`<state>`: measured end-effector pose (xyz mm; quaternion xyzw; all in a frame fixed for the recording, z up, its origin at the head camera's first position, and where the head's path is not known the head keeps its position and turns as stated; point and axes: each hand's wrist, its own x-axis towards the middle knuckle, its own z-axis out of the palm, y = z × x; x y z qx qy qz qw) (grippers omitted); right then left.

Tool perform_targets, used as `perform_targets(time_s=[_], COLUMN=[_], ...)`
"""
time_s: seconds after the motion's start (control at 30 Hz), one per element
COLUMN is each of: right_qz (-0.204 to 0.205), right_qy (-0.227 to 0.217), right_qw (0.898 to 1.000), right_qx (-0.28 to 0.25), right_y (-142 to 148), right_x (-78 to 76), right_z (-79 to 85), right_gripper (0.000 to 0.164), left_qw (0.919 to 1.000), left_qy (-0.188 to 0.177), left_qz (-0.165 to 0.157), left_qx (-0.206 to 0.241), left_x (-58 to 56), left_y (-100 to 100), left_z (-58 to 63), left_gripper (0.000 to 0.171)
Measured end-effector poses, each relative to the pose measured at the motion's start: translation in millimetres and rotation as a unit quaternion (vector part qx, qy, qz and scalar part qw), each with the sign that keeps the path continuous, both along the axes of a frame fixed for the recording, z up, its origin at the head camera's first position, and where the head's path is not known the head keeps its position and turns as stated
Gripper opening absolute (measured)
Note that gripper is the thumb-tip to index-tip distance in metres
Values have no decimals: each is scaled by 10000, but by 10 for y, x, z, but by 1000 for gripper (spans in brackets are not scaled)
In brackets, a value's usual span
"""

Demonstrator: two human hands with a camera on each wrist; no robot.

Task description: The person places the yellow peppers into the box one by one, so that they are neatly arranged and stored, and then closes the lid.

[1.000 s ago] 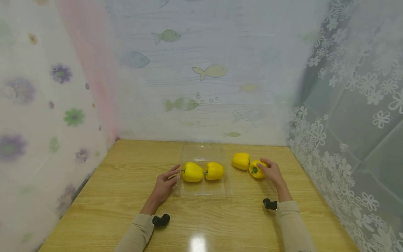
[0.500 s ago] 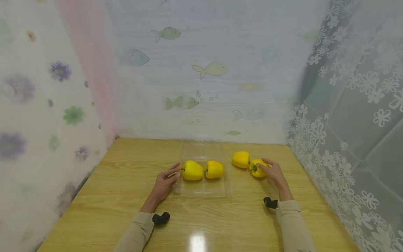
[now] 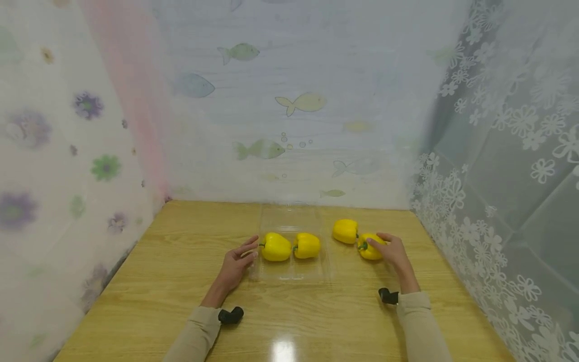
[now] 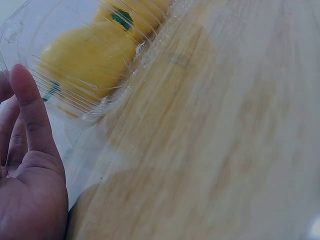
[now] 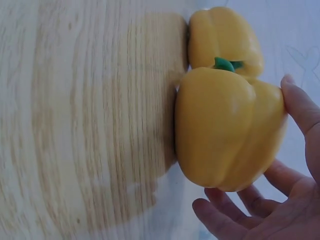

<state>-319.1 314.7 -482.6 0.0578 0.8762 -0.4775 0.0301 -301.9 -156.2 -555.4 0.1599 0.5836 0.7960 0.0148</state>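
Note:
Two yellow bell peppers lie side by side in a clear plastic clamshell box: the left pepper and the right pepper, stems pointing left. At the box's left side is my left hand, fingers loosely extended; in the left wrist view a fingertip meets the clear wall. My right hand holds another yellow bell pepper, thumb on one side and fingers around its bottom end. Just beyond it lies a further yellow bell pepper, which it nearly touches in the right wrist view.
The box's clear lid lies folded back toward the rear wall. A wood-grain table carries everything. Patterned curtains with fish and flowers close in the back and sides.
The pepper in my right hand has turned slightly, its stem now pointing more to the left. My left hand and the peppers in the box have stayed put.

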Motion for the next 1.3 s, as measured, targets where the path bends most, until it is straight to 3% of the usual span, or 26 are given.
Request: perform_targets(time_s=[0.63,1.0,1.3], right_qz=[-174,609,1289], right_qy=[50,-144,-348], right_qw=[9996,9980,9904], right_qx=[-214,24,-349], right_y=[-94,-54,39], right_x=[49,74,35], right_z=[-48,-107,-159], right_gripper=[80,85,82], left_qw=[9997,9999,9999], left_qy=[-180,-70,-36], left_qz=[124,85,104], left_qx=[-82,-131,-113], left_x=[1,12,13], left_y=[12,-5,1], left_z=[-13,-8,1], left_gripper=[47,47,47])
